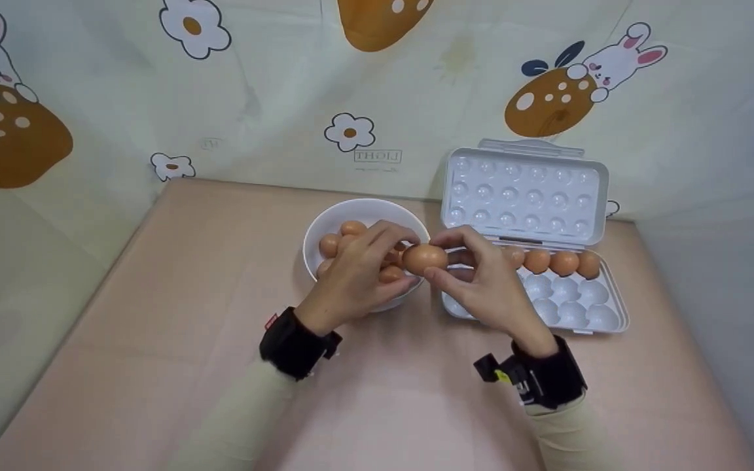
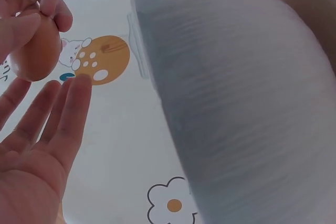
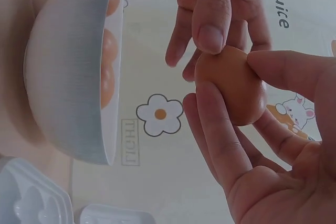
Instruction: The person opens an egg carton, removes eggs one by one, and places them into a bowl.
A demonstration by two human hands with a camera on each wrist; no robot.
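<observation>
A brown egg (image 1: 424, 260) is held up between both hands, over the space between a white bowl (image 1: 312, 230) and a pale egg carton (image 1: 619, 307). The right hand (image 3: 278, 145) grips it with thumb and fingers. On the egg's other end, the left hand (image 1: 357, 275) has its thumb, with a fingertip close at the opposite side; its other fingers (image 2: 73, 108) stretch out apart from the egg. Several brown eggs (image 1: 329, 245) lie in the bowl, partly hidden by the left hand. Brown eggs (image 1: 565, 263) fill part of the carton's back row, and the right hand covers its left part.
The carton's clear dimpled lid (image 1: 524, 196) stands open against the printed backdrop (image 1: 272, 118). Bowl and carton sit side by side at the back of the pinkish table (image 1: 174, 314). Each wrist wears a black band (image 1: 295, 343) with a camera.
</observation>
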